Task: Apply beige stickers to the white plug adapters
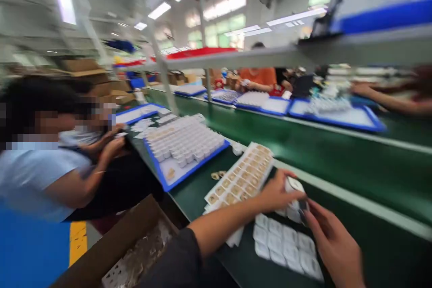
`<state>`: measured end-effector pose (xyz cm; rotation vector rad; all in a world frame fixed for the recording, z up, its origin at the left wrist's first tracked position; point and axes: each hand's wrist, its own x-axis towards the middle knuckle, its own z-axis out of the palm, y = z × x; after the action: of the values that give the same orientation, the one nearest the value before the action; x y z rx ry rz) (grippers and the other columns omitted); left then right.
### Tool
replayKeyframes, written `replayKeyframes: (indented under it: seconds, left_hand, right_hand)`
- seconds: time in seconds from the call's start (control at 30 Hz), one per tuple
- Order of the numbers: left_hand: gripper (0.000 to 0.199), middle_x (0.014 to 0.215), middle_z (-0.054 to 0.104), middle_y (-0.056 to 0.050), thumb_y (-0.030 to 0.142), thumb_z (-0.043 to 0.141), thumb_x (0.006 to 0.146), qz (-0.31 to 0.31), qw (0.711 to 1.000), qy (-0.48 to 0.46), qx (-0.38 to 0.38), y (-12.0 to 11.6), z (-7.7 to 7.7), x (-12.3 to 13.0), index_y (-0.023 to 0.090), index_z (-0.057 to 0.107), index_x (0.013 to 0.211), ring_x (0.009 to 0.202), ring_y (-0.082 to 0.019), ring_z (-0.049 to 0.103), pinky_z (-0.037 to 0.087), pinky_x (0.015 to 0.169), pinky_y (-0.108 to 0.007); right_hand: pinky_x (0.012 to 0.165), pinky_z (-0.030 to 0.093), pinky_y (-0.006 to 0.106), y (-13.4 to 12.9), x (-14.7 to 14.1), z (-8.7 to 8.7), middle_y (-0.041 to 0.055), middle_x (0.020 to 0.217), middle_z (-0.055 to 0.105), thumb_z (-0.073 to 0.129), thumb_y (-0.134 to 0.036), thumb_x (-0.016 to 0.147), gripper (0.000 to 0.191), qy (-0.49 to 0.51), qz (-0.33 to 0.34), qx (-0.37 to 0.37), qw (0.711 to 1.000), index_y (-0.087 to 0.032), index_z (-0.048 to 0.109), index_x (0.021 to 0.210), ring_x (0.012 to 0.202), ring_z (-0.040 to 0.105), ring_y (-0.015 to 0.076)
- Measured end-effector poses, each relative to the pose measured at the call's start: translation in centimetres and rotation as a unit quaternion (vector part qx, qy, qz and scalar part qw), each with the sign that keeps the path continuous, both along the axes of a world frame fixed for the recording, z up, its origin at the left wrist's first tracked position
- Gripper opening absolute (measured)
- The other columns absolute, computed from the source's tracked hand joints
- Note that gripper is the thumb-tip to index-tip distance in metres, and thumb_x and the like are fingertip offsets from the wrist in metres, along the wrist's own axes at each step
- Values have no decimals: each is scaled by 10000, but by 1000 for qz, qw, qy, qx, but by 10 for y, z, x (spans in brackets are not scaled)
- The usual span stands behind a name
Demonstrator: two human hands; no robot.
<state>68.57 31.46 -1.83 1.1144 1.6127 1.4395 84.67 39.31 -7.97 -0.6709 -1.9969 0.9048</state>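
My left hand (pixel 281 191) is closed around a small white plastic case (pixel 294 184), with the thumb across its near side. Close beside it, my right hand (pixel 332 240) has thumb and fingers bent together at a small greyish piece, too blurred to name. Below the hands lies a block of white square cases (pixel 286 245) set in rows on the dark green bench. Left of them, near my left forearm, are stacked white sheets (pixel 241 175) bearing rows of tan square pieces.
A blue-rimmed tray (pixel 195 164) full of white cases stands further left. Behind runs a green conveyor belt (pixel 337 157) with blue trays (pixel 337 119) beyond. A cardboard box (pixel 135 243) is at lower left. A co-worker (pixel 43 175) sits left; others work across.
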Motion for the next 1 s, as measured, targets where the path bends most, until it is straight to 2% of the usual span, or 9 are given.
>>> replayKeyframes:
  seconds: [0.07,0.17,0.3,0.43,0.6,0.77,1.0]
  left_hand:
    - [399,978,584,-21,289,689,826,26,998,32,55,-6,-3,2,208,486,1160,844,-151,580,497,793,-293]
    - [390,996,615,-40,333,745,805,-11,996,57,74,-9,-7,-3,188,509,1079,867,-164,610,503,759,-282]
    - [378,1139,661,-73,324,763,826,-76,991,61,87,-17,-9,-3,199,560,1120,1028,-198,651,518,891,-330]
    - [383,1195,641,-94,316,771,826,-87,985,101,112,-23,-5,0,212,611,1157,1119,-224,628,527,953,-371]
    - [375,1139,614,-79,321,780,813,-85,984,110,109,-22,-4,-2,219,606,1128,1037,-200,636,559,877,-338]
    - [412,1119,625,-66,309,793,795,-93,987,77,107,-23,-6,-1,212,554,1116,1040,-195,649,549,911,-351]
    - [377,1101,622,-55,268,785,799,-108,981,89,134,-22,-6,0,216,549,1089,1007,-176,645,544,898,-334]
  right_hand:
    - [750,653,390,-12,2,16,98,1033,751,674,-477,859,379,39,-1,-41,998,-215,704,1130,858,748,253]
    - [745,639,322,-15,-3,32,89,1075,724,702,-372,871,301,111,18,-87,990,-211,675,1125,904,719,201]
    - [808,622,329,-20,4,45,89,1175,690,694,-258,887,275,129,47,-57,989,-231,659,1159,1042,681,204]
    - [850,612,357,-22,13,58,82,1196,696,687,-234,891,251,89,70,-15,993,-248,678,1141,1081,672,214]
    - [925,585,379,-18,14,62,61,1167,716,703,-246,886,225,55,78,4,995,-259,687,1110,1087,674,208]
    - [885,588,357,-20,16,63,62,1166,710,715,-241,875,217,51,97,-17,994,-243,658,1085,1054,681,198]
    - [906,564,354,-18,16,68,39,1148,721,713,-203,869,199,40,96,40,994,-259,669,1055,1056,672,190]
